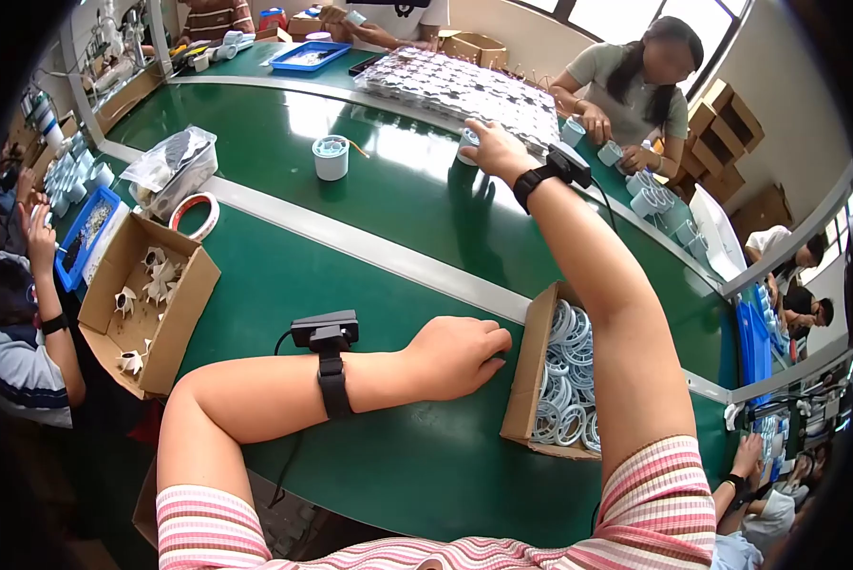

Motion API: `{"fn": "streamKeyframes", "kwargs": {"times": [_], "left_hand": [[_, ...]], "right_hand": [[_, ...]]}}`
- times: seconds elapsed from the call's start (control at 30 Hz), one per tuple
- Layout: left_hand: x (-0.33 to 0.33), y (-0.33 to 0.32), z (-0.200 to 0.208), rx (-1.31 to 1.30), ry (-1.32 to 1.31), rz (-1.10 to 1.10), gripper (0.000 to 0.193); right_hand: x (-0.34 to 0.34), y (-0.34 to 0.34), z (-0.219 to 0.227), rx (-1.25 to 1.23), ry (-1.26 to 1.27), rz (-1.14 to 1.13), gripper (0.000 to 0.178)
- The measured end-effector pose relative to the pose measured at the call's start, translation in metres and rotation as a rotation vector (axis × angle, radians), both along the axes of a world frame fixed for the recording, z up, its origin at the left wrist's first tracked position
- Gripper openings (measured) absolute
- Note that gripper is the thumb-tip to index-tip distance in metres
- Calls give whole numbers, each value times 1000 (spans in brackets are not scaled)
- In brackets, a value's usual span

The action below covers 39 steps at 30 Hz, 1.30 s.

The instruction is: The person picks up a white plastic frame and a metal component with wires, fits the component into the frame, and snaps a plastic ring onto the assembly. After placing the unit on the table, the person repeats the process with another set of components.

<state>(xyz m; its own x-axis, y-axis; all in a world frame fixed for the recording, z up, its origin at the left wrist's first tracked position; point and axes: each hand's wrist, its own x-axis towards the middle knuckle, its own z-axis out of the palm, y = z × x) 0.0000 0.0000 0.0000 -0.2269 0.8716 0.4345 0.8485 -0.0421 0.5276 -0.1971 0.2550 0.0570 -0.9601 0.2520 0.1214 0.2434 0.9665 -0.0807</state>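
Observation:
My right hand point(496, 150) reaches far across the green table, its fingers gripping the top of a light blue plastic cylinder point(466, 145). That hand partly covers the cylinder. A similar light blue cylinder point(331, 159), with petal-shaped parts inside its top and a thin orange wire at its rim, stands upright to the left. My left hand point(457, 359) hovers or rests over the near table, fingers loosely curled, with nothing visible in them. Just right of it sits a cardboard box point(529, 380) filled with light blue rings point(567, 375). Both wrists wear black straps with small devices.
A cardboard box point(191, 285) with white finned parts, a tape roll point(196, 217) and a bag-lined clear container point(175, 171) lie left. A metal strip point(350, 239) crosses the table. A tray of silvery parts point(460, 90) stands at the back. Co-workers sit around.

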Motion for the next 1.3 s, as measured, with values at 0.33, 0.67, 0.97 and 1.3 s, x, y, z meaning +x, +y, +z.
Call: {"fn": "streamKeyframes", "kwargs": {"times": [0.33,0.67,0.97,1.3], "left_hand": [[-3,-3,11,-21,-78,14,13],[-5,-1,24,-67,-128,-14,10],[-7,2,30,-137,-139,13,10],[-6,-1,28,-129,-145,20,11]], "right_hand": [[41,136,25,6,20,-239,65],[83,278,-12,65,217,-392,64],[127,347,-8,45,73,-668,72],[127,313,-20,-15,297,-870,83]]}}
